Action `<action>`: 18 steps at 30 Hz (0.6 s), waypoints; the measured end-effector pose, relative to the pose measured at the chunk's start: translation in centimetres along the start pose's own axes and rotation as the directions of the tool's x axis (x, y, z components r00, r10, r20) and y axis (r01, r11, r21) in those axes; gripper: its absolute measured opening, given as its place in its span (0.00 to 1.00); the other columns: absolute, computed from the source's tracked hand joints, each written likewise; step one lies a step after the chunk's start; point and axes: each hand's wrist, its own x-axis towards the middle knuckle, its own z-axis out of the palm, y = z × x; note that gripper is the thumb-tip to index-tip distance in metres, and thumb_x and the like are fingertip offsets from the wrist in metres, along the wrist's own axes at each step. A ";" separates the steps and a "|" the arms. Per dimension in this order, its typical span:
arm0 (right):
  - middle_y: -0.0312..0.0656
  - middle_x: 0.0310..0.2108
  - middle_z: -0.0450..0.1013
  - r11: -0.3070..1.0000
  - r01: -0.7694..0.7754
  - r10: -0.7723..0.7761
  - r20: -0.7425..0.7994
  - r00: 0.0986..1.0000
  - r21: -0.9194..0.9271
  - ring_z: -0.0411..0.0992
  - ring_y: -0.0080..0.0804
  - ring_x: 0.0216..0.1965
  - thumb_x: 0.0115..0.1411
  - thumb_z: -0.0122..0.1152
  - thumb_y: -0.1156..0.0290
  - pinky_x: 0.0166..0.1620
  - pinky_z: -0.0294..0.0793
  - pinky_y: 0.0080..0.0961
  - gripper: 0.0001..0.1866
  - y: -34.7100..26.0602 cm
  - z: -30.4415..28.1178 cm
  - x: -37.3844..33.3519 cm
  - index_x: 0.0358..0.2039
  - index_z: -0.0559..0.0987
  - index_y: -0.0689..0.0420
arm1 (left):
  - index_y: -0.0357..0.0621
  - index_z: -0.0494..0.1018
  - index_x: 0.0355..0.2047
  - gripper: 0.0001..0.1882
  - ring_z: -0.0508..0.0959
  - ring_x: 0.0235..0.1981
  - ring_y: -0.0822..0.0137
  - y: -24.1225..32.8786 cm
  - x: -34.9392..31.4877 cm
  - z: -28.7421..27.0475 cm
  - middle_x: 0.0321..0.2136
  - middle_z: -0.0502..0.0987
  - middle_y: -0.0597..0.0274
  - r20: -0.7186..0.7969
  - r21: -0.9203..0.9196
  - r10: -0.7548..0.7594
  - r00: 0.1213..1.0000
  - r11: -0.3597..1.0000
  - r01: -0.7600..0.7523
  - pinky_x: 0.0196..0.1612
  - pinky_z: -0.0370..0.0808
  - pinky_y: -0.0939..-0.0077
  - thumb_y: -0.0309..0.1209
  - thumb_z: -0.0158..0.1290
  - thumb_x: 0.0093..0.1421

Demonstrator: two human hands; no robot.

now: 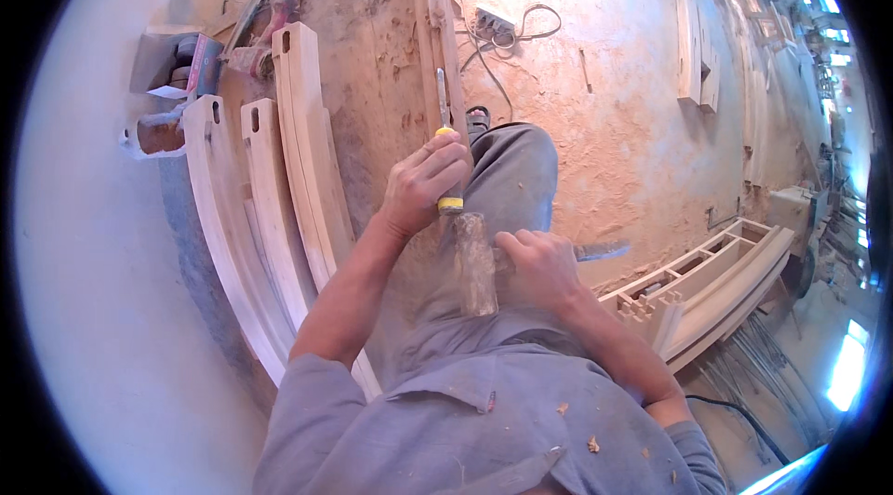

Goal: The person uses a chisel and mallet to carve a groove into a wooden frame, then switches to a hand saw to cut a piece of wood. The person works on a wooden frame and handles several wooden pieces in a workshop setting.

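Note:
My left hand [428,180] is closed around the handle of a chisel [450,203], dark with yellow bands. Its metal blade points away from me, over a long narrow wooden beam [435,2]. In my right hand [542,264] is the handle of a mallet with a worn, cylindrical wooden head [477,267]. The mallet head is just below the butt of the chisel; whether they touch I cannot tell. A bluish handle end sticks out past my right hand. My lap and grey trouser leg [514,169] lie beneath both tools.
Several pale timbers with slotted ends [302,104] lie at my left. Beyond them are an open box [197,67] and a power tool [285,4]. A power strip with a cord [495,25] rests on the dusty floor. A slatted wooden frame [707,276] stands at the right.

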 end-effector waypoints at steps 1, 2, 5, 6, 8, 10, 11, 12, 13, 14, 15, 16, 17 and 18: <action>0.41 0.25 0.73 1.000 0.019 -0.019 -0.016 1.000 0.002 0.76 0.43 0.27 0.48 0.63 0.74 0.31 0.75 0.40 0.14 -0.1 -0.2 0.1 0.38 0.80 0.52 | 0.45 0.76 0.33 0.07 0.83 0.52 0.56 0.0 0.3 -0.1 0.42 0.81 0.65 -0.010 0.004 0.007 1.000 1.000 -0.007 0.46 0.84 0.65 0.25 0.60 0.52; 0.40 0.24 0.72 0.999 0.047 -0.046 -0.015 0.999 0.004 0.76 0.43 0.27 0.48 0.63 0.73 0.30 0.74 0.40 0.14 -0.2 -0.4 0.0 0.38 0.80 0.52 | 0.45 0.76 0.32 0.07 0.83 0.52 0.56 0.2 0.2 -0.1 0.42 0.81 0.65 -0.006 0.002 0.003 1.000 1.000 -0.003 0.46 0.84 0.65 0.25 0.60 0.52; 0.39 0.23 0.71 0.987 0.162 -0.162 -0.048 0.986 -0.008 0.74 0.41 0.25 0.46 0.64 0.72 0.29 0.72 0.38 0.14 -0.2 -0.8 0.5 0.36 0.79 0.53 | 0.46 0.76 0.33 0.09 0.83 0.52 0.56 -0.2 0.5 -0.4 0.42 0.81 0.64 0.009 -0.003 0.019 1.000 1.000 -0.019 0.47 0.84 0.65 0.24 0.61 0.51; 0.39 0.23 0.70 0.975 0.222 -0.223 -0.065 0.973 -0.024 0.74 0.41 0.25 0.46 0.64 0.71 0.28 0.71 0.38 0.13 0.0 -0.7 0.8 0.36 0.78 0.53 | 0.46 0.76 0.34 0.11 0.83 0.52 0.55 -0.6 0.4 -0.5 0.42 0.81 0.62 0.017 -0.008 0.028 0.999 1.000 -0.028 0.47 0.84 0.65 0.24 0.62 0.50; 0.38 0.23 0.70 0.965 0.254 -0.258 -0.077 0.963 -0.056 0.74 0.40 0.25 0.46 0.64 0.71 0.28 0.71 0.37 0.12 0.3 -0.7 2.1 0.34 0.78 0.53 | 0.46 0.77 0.35 0.12 0.83 0.52 0.54 -1.3 0.4 -0.5 0.43 0.82 0.61 0.023 -0.015 0.035 0.999 0.999 -0.035 0.48 0.84 0.65 0.24 0.63 0.49; 0.38 0.23 0.70 0.975 0.206 -0.212 -0.072 0.975 -0.087 0.74 0.39 0.25 0.47 0.63 0.70 0.28 0.70 0.37 0.11 -0.4 -0.8 4.0 0.33 0.77 0.52 | 0.46 0.77 0.35 0.12 0.83 0.52 0.54 -1.5 1.1 -0.8 0.42 0.82 0.61 0.018 -0.014 0.031 0.999 0.999 -0.031 0.49 0.84 0.64 0.24 0.63 0.49; 0.38 0.23 0.70 0.979 0.190 -0.195 -0.068 0.978 -0.074 0.74 0.39 0.25 0.47 0.63 0.70 0.28 0.71 0.37 0.11 -0.5 -0.6 3.8 0.33 0.77 0.52 | 0.46 0.77 0.35 0.12 0.83 0.52 0.54 -1.7 0.9 -0.7 0.42 0.82 0.61 0.019 -0.017 0.035 0.999 0.999 -0.035 0.49 0.84 0.64 0.24 0.64 0.49; 0.38 0.23 0.70 0.983 0.174 -0.178 -0.065 0.982 -0.061 0.74 0.39 0.25 0.47 0.63 0.71 0.29 0.71 0.38 0.10 -0.7 -0.1 3.4 0.33 0.76 0.52 | 0.46 0.77 0.35 0.12 0.83 0.52 0.54 -1.8 0.7 -0.7 0.41 0.82 0.60 0.020 -0.019 0.040 0.999 0.999 -0.039 0.49 0.84 0.64 0.24 0.64 0.49; 0.38 0.23 0.71 0.986 0.157 -0.160 -0.062 0.985 -0.047 0.74 0.39 0.26 0.47 0.63 0.71 0.29 0.71 0.38 0.10 -0.9 0.2 3.0 0.32 0.76 0.52 | 0.45 0.77 0.35 0.12 0.83 0.52 0.53 -1.9 0.5 -0.6 0.41 0.82 0.60 0.021 -0.022 0.045 0.999 0.999 -0.044 0.50 0.84 0.63 0.24 0.64 0.49; 0.38 0.23 0.71 0.986 0.159 -0.161 -0.048 0.986 -0.046 0.75 0.39 0.26 0.47 0.63 0.71 0.29 0.71 0.38 0.10 -0.9 0.4 2.6 0.33 0.76 0.52 | 0.45 0.77 0.35 0.11 0.83 0.53 0.54 -1.8 0.2 -0.6 0.42 0.82 0.60 0.006 -0.022 0.034 0.999 0.999 -0.034 0.50 0.84 0.63 0.24 0.63 0.50; 0.38 0.23 0.71 0.986 0.161 -0.163 -0.036 0.986 -0.047 0.75 0.39 0.26 0.47 0.63 0.71 0.29 0.72 0.38 0.10 -0.8 0.5 2.4 0.33 0.76 0.52 | 0.44 0.77 0.35 0.11 0.82 0.53 0.54 -1.4 0.0 -0.6 0.42 0.82 0.60 -0.011 -0.023 0.026 1.000 0.999 -0.026 0.50 0.84 0.63 0.24 0.62 0.50; 0.38 0.24 0.71 0.986 0.162 -0.164 -0.024 0.986 -0.048 0.75 0.40 0.26 0.47 0.63 0.71 0.29 0.72 0.38 0.10 -0.7 0.5 2.2 0.33 0.77 0.52 | 0.43 0.77 0.34 0.10 0.82 0.54 0.54 -1.2 -0.3 -0.6 0.43 0.81 0.60 -0.028 -0.024 0.017 0.999 1.000 -0.018 0.50 0.84 0.63 0.24 0.61 0.50; 0.38 0.24 0.71 0.985 0.162 -0.164 -0.030 0.986 -0.051 0.75 0.40 0.26 0.47 0.63 0.71 0.29 0.72 0.38 0.11 -0.6 0.4 2.1 0.33 0.77 0.52 | 0.43 0.77 0.35 0.10 0.82 0.54 0.54 -1.1 -0.5 -0.5 0.44 0.81 0.59 -0.024 -0.027 0.023 0.999 0.999 -0.023 0.50 0.83 0.63 0.24 0.61 0.50; 0.38 0.24 0.71 0.985 0.161 -0.163 -0.033 0.986 -0.054 0.75 0.40 0.26 0.47 0.63 0.71 0.29 0.72 0.38 0.11 -0.6 0.4 1.8 0.33 0.77 0.52 | 0.43 0.77 0.35 0.10 0.82 0.55 0.53 -0.9 -0.8 -0.5 0.44 0.81 0.59 -0.019 -0.031 0.024 1.000 0.999 -0.025 0.51 0.83 0.62 0.25 0.60 0.51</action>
